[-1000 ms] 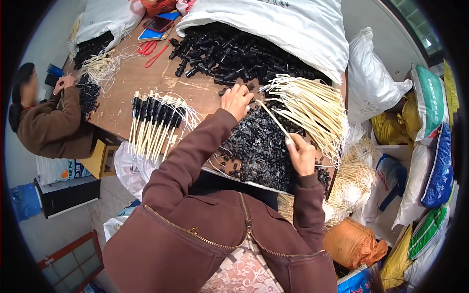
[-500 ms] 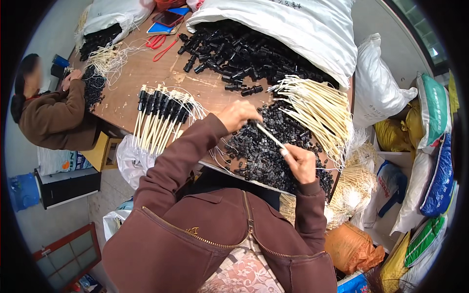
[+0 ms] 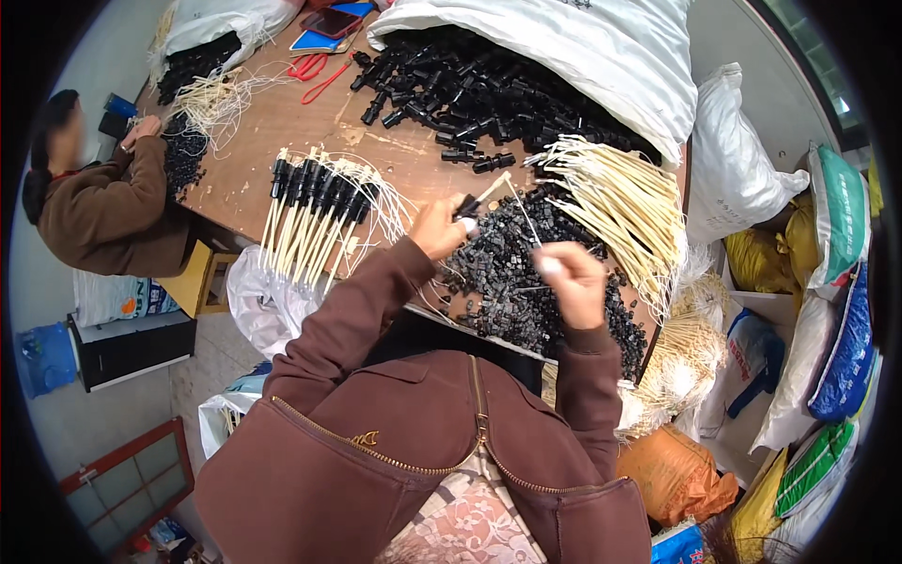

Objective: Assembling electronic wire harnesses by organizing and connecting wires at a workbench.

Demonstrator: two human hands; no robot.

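Observation:
Above the heap of small black plastic parts (image 3: 503, 273), my left hand (image 3: 438, 229) is closed round a black plastic connector (image 3: 465, 207). A cream sleeve end (image 3: 494, 187) sticks out of the connector, up and to the right. From its tip a thin white wire (image 3: 524, 214) slants down to my right hand (image 3: 573, 279), whose fingers are pinched on it. Left of my left hand lies a row of finished-looking pieces (image 3: 319, 202), black connectors on cream sleeved wires. A bundle of loose cream sleeved wires (image 3: 615, 211) lies right of the heap.
At the back, a white woven sack (image 3: 564, 56) spills larger black connectors (image 3: 470, 94) onto the brown table (image 3: 254, 122). Red scissors (image 3: 307, 67) and a phone (image 3: 334, 23) lie at the far left. A co-worker (image 3: 103, 202) sits at the left end. Filled sacks (image 3: 738, 169) stand along the right.
My left hand has turned and come slightly nearer; the connector now shows with a cream end out of it. My right hand has risen slightly, a thin wire stretched between the hands.

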